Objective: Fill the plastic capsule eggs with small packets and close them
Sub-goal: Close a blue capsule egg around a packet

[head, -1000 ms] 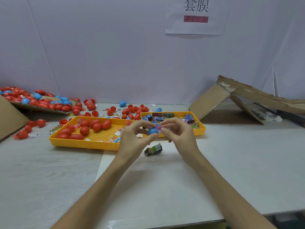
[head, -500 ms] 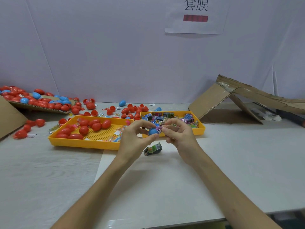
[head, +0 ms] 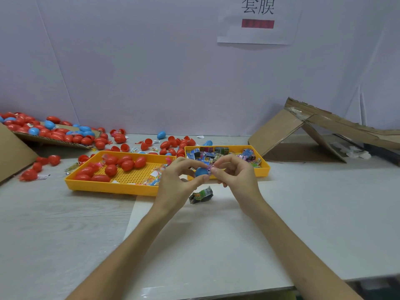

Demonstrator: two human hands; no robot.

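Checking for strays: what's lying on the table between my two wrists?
One loose green-and-black packet lies on the white sheet between them, shown in the head view.

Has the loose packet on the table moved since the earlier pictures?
No. The loose packet lies where it was, just in front of the packet-filled yellow tray.

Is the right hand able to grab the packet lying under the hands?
Probably yes, once it lets go. The loose packet lies uncovered on the table just below the right hand. But that hand is pinching a small wrapper at the blue egg.
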